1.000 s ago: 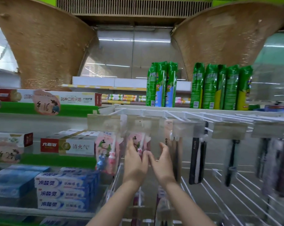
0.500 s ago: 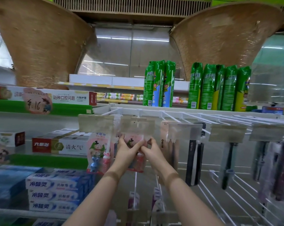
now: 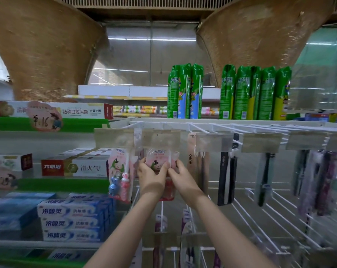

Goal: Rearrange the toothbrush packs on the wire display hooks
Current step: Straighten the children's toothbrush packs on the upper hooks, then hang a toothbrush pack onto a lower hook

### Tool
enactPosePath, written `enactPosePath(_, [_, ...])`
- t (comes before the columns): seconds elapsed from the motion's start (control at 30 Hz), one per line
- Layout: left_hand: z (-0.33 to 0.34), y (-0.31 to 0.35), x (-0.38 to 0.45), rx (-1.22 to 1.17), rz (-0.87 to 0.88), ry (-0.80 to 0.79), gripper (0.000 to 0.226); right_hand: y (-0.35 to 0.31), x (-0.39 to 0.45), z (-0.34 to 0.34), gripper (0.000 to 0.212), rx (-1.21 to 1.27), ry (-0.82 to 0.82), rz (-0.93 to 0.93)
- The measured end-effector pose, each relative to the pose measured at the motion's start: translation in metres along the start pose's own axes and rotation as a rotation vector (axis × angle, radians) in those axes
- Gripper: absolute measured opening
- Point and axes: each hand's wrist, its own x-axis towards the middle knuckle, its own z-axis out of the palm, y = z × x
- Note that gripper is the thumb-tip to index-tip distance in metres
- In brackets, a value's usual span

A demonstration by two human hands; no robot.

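Left hand (image 3: 151, 176) and right hand (image 3: 180, 176) both grip the pink children's toothbrush pack (image 3: 159, 161), hanging under a white wire hook (image 3: 136, 125).

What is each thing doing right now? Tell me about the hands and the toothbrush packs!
left hand: gripping the pink pack
right hand: gripping the pink pack
pink pack: held between both hands, below a hook
cartoon pack: hanging, untouched
black toothbrush pack: hanging, untouched
green spray cans: standing upright on the shelf

Both hands (image 3: 164, 176) gripping pink toothbrush pack (image 3: 159, 160), hanging on wire hook (image 3: 144, 125)
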Motion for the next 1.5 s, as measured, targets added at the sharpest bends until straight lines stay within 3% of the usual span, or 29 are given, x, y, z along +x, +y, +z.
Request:
enactPosePath(0.1, [-0.002,-0.002,-0.002,-0.039,0.022,0.072,0.078,-0.005,-0.006,0.001,0.044,-0.071,0.021,-0.018])
enactPosePath(0.23, [-0.003,-0.006,-0.018,-0.071,0.062,0.132,0.078,-0.004,-0.016,-0.003,0.057,-0.185,0.182,-0.046])
enactPosePath(0.4, [0.0,-0.007,-0.041,-0.05,0.167,0.221,0.074,0.0,-0.04,-0.027,0.03,-0.189,0.323,-0.078])
enactPosePath(0.57, [0.008,0.008,-0.069,0.006,0.315,0.352,0.046,0.011,-0.053,-0.058,0.018,-0.129,0.441,-0.071])
enactPosePath(0.67, [0.021,0.013,-0.075,0.004,0.357,0.224,0.026,0.011,-0.061,-0.08,0.013,-0.102,0.539,-0.064])
enactPosePath(0.87, [0.064,0.027,-0.081,-0.177,0.216,-0.142,0.024,0.013,-0.067,-0.131,0.008,-0.051,0.711,-0.097])
enactPosePath(1.27, [0.212,0.043,-0.111,-0.273,0.127,-0.333,0.023,0.02,-0.115,-0.244,0.004,-0.174,0.921,-0.388])
enactPosePath(1.37, [0.25,0.052,-0.126,-0.276,0.125,-0.385,0.022,0.024,-0.122,-0.282,0.007,-0.172,0.974,-0.367])
enactPosePath(1.5, [0.288,0.058,-0.134,-0.233,0.124,-0.397,0.016,0.036,-0.117,-0.321,0.016,-0.192,0.867,-0.235])
